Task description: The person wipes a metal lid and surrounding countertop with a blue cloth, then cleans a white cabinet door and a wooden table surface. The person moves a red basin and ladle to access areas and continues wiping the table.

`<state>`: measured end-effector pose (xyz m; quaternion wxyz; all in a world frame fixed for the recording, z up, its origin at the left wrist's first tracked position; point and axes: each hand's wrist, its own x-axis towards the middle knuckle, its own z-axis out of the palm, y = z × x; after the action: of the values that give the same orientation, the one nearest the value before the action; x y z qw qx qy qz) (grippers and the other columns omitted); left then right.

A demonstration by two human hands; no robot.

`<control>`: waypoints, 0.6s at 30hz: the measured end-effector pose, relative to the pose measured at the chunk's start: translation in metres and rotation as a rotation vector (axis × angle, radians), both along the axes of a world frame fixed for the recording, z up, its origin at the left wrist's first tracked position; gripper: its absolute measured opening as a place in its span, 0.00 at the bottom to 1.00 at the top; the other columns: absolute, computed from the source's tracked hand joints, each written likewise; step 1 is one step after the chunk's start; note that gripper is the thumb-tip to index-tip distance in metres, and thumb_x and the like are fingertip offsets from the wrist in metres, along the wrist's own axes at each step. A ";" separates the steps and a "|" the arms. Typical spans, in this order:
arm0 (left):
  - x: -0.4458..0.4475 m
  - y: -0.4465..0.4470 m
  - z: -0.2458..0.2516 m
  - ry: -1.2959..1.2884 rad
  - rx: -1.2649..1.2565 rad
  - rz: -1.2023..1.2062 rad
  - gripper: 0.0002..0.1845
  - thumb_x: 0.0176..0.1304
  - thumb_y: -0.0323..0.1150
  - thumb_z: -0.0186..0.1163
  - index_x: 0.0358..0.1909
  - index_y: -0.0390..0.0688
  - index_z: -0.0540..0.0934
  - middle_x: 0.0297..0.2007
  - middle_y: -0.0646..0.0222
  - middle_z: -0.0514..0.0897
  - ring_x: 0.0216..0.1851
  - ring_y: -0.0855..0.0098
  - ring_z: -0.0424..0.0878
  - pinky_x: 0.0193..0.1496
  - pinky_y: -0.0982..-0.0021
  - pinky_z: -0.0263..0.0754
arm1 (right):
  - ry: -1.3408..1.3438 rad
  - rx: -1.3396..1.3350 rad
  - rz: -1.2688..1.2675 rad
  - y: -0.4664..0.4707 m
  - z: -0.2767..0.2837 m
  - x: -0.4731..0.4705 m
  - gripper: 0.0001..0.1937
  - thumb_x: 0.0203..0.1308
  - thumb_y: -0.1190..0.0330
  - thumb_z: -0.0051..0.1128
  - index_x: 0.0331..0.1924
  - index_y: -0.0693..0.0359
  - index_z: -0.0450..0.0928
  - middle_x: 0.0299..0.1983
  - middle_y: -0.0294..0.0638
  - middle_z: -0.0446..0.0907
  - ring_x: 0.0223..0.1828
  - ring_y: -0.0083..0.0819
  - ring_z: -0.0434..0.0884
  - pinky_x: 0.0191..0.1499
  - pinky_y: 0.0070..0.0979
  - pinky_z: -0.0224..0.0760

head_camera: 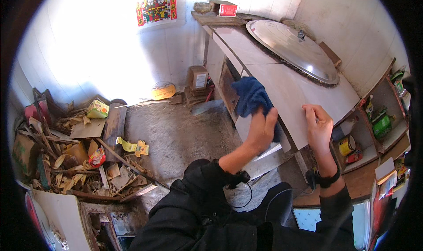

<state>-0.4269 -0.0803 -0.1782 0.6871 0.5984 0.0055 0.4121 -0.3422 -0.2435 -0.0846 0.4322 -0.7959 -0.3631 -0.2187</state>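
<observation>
My left hand (262, 130) grips a dark blue cloth (251, 94) at the front edge of a tiled stove (264, 73). The cloth is bunched up, and part of it hangs below the edge beside the stove's front face. My right hand (320, 125) is over the near right part of the stove top, its fingers curled in with nothing visible in them. Whether that hand touches the tiles cannot be told. A large domed metal wok lid (294, 49) with a small knob lies on the stove, farther back than both hands.
Wooden shelves (358, 152) with a yellow can (347, 145) and a green packet (382, 124) stand to the right. At left lies a heap of firewood and husks (79, 161). A cardboard box (198, 77) sits by the far wall; a red box (228, 10) rests on the stove's back ledge.
</observation>
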 end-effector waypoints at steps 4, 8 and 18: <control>-0.024 -0.040 -0.014 0.052 0.067 -0.020 0.28 0.83 0.44 0.55 0.69 0.28 0.70 0.63 0.37 0.76 0.65 0.38 0.72 0.76 0.50 0.60 | -0.009 -0.001 -0.005 0.002 -0.003 -0.001 0.11 0.78 0.69 0.63 0.43 0.70 0.89 0.35 0.41 0.90 0.36 0.22 0.83 0.43 0.26 0.78; -0.051 -0.075 -0.018 -0.033 0.165 -0.034 0.27 0.81 0.41 0.57 0.69 0.30 0.71 0.62 0.37 0.76 0.64 0.37 0.72 0.75 0.49 0.61 | -0.027 0.000 -0.012 0.003 -0.003 0.000 0.11 0.77 0.69 0.64 0.42 0.70 0.89 0.34 0.42 0.89 0.35 0.21 0.82 0.41 0.25 0.77; -0.075 -0.117 -0.041 -0.002 0.255 -0.067 0.30 0.78 0.40 0.60 0.71 0.29 0.70 0.63 0.37 0.74 0.66 0.35 0.70 0.77 0.45 0.59 | -0.045 0.028 0.022 0.003 -0.006 0.002 0.11 0.78 0.69 0.62 0.43 0.70 0.89 0.36 0.40 0.91 0.36 0.20 0.83 0.41 0.24 0.78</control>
<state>-0.5015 -0.1972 -0.2190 0.6189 0.6802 -0.0676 0.3868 -0.3399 -0.2405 -0.0904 0.4376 -0.7806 -0.3782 -0.2367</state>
